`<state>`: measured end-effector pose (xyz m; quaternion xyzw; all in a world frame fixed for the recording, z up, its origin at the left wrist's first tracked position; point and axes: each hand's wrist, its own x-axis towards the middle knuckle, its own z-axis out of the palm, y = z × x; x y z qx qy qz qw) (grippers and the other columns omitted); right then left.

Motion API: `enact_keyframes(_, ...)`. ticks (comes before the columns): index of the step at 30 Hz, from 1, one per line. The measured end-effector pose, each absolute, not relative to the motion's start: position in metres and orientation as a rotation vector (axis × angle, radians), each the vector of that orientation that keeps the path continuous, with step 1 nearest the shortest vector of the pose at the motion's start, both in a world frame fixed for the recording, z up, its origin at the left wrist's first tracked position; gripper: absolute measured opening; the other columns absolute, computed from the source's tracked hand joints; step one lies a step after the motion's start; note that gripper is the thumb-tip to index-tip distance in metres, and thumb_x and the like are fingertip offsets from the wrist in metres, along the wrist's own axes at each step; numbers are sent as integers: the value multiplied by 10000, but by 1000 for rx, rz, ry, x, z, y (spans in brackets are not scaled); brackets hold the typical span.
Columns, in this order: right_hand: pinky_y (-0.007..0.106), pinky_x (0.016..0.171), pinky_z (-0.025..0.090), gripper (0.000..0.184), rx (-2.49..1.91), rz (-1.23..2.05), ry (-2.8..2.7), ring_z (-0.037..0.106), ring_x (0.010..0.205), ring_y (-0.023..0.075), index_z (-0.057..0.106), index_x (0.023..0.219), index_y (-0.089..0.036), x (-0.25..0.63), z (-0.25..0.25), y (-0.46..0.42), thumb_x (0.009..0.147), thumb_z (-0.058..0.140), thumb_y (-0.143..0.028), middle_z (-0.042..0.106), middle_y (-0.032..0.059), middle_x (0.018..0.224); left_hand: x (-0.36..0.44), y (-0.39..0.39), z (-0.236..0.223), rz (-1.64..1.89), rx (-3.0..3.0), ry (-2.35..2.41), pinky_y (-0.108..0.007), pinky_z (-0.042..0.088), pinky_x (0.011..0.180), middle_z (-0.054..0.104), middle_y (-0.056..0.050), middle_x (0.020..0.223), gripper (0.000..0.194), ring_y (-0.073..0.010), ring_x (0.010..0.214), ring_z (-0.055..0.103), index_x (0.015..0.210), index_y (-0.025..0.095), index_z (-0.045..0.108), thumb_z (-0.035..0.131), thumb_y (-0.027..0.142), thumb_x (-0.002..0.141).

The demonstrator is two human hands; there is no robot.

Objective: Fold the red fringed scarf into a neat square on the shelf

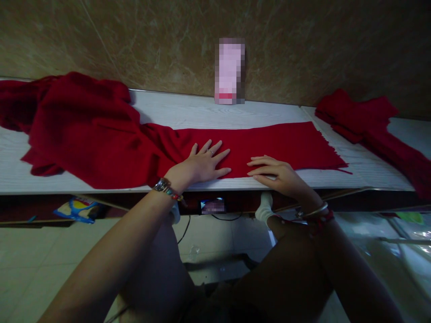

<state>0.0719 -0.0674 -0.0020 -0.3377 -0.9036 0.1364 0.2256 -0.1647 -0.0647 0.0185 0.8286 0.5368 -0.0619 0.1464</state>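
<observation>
A long red cloth [279,143] with a ragged right end lies along a narrow white table. Its right stretch is spread flat, while the left part is bunched into a loose heap. My left hand [207,163] rests palm down on the flat part, fingers spread, a ring on one finger. Near the cloth's front edge my right hand [278,174] touches it with fingers stretched out to the left. Neither hand grips anything. Bracelets circle both wrists.
More red cloth [367,121] lies at the table's right end. A blurred-out pink item [229,72] stands against the marbled wall. Under the white tabletop [188,110] are a blue and yellow packet [79,209] and a lit phone [213,206] with a cable. Clear plastic sits at lower right.
</observation>
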Motion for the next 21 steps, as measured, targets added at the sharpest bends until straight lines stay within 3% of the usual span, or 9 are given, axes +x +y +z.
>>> enact_keyframes(3,454,993,422,259,-1065,273,-2406,579,1119,213,687,1027,-211,66,-6,-67,870,488,-263,679,81,1129,-164,-66,23,-198,2365,1546,-633,124,1061,103,-106,1553,679,-387,1399,60,1464,242,210,329,580,886)
enact_keyframes(10,603,1037,297,418,-1406,103,-2468,393,1306,294,521,1284,-256,57,-18,-63,886,456,-365,483,91,1397,-169,-62,14,-139,2421,1508,-636,142,1054,153,-100,1548,711,-394,1395,82,1456,268,231,365,621,854)
enact_keyframes(16,612,1048,268,489,-1479,62,-2431,313,1346,328,440,1358,-222,57,-15,-61,905,411,-405,392,126,1458,-165,-67,21,-199,2346,1556,-644,116,1056,104,-87,1556,735,-395,1398,27,1463,272,202,336,648,847)
enact_keyframes(21,594,1048,286,479,-1437,31,-2529,326,1343,307,417,1372,-270,62,-19,-59,918,372,-415,403,89,1457,-162,-69,27,-251,2294,1586,-660,119,1046,65,-95,1558,745,-408,1394,11,1468,264,181,329,650,849)
